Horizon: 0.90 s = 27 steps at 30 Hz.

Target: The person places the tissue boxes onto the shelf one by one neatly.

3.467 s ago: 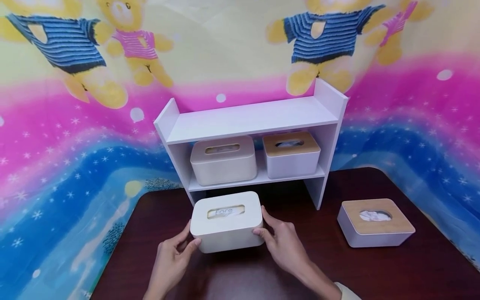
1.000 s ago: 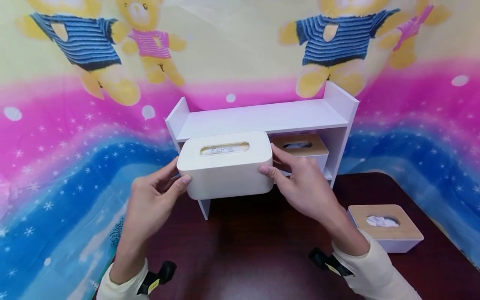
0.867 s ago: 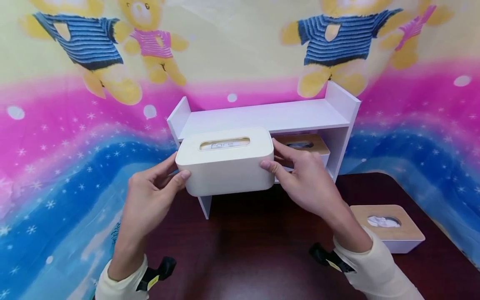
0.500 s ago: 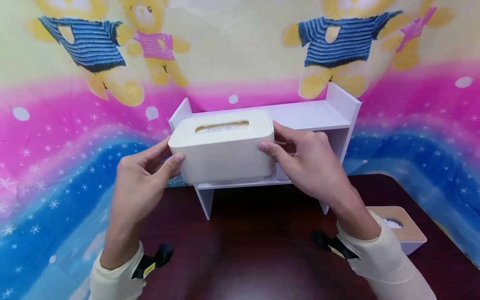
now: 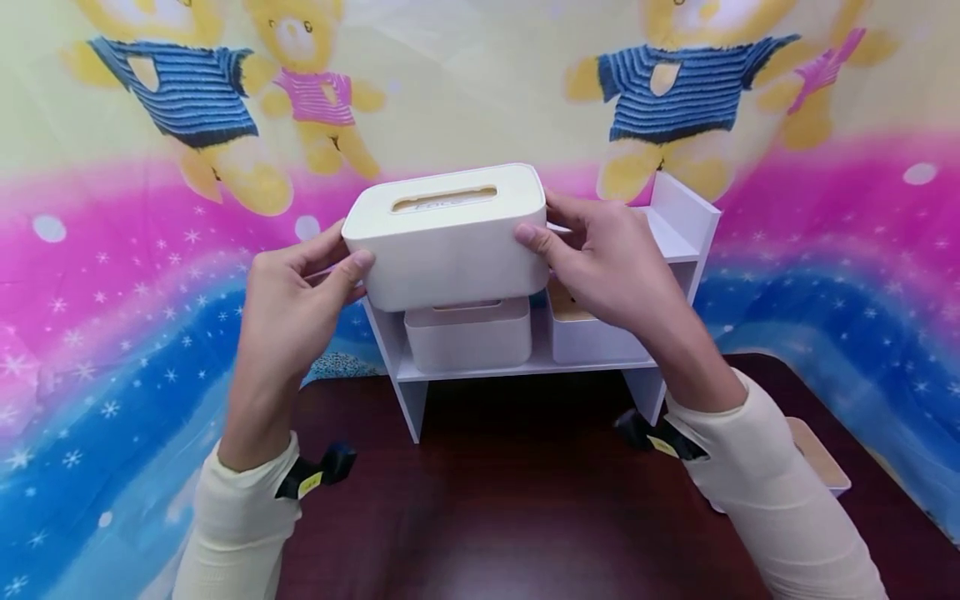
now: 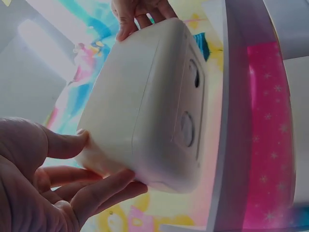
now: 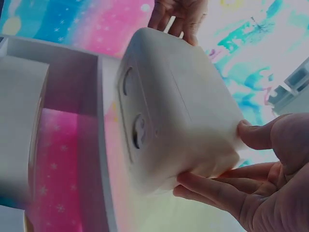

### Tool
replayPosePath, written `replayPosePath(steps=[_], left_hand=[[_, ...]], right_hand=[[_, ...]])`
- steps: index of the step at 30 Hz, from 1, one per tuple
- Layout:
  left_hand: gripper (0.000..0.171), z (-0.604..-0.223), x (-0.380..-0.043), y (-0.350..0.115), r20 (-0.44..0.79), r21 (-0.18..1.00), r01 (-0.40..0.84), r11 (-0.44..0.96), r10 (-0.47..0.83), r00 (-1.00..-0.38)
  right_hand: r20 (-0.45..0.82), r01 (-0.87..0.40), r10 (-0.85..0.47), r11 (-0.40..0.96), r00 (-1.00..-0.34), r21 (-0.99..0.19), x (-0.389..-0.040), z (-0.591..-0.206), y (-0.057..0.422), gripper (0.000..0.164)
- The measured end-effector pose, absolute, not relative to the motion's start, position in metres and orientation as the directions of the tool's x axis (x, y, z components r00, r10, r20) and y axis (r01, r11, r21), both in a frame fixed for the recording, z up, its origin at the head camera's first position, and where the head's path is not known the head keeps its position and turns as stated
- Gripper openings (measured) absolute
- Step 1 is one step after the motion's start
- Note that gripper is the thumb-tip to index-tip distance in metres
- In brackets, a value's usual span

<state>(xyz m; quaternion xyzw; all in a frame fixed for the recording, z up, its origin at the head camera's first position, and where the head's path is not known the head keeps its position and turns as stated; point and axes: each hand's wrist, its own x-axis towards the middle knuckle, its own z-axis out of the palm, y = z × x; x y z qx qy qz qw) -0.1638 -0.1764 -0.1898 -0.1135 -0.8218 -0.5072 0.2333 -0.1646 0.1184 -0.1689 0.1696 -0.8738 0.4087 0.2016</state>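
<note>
Both hands hold a cream tissue box (image 5: pixel 453 258) by its two ends, raised in front of the upper board of a white shelf (image 5: pixel 686 212). The left hand (image 5: pixel 288 304) grips the left end, thumb on the front face and fingers behind. At the opposite end the right hand (image 5: pixel 603 258) grips it the same way. Through the slot in the lid, a pack with printed letters shows. Two round holes in the underside of the tissue box (image 6: pixel 157 96) appear in the left wrist view, and the same underside of the tissue box (image 7: pixel 149 101) shows in the right wrist view.
On the shelf's lower board sit another cream tissue box (image 5: pixel 468 337) and a wood-lidded white one (image 5: pixel 592 337), partly behind the right hand. A further wood-lidded box (image 5: pixel 817 454) stands on the dark table (image 5: pixel 480 508), half covered by the right sleeve. A bear-print backdrop (image 5: pixel 465 92) hangs behind.
Both hands have lifted the cream tissue box from low over the table to the height of the shelf's top board. The lower-board cream box, covered half a second ago, shows again beneath it.
</note>
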Motion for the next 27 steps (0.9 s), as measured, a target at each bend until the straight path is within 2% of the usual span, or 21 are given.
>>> replayPosePath(steps=[7, 17, 27], left_hand=[[0.051, -0.186, -0.189, -0.17, 0.477, 0.811, 0.401, 0.427, -0.085, -0.875], [0.05, -0.181, -0.216, -0.163, 0.452, 0.834, 0.365, 0.413, -0.135, -0.882], [0.047, -0.184, -0.238, -0.164, 0.44, 0.852, 0.354, 0.386, -0.159, -0.884]], right_hand=[[0.481, -0.443, -0.109, 0.6, -0.87, -0.666, -0.19, -0.171, 0.117, 0.062], [0.518, -0.465, -0.098, 0.602, -0.85, -0.649, -0.22, -0.172, 0.113, 0.057], [0.502, -0.45, -0.085, 0.587, -0.861, -0.673, -0.241, -0.174, 0.108, 0.049]])
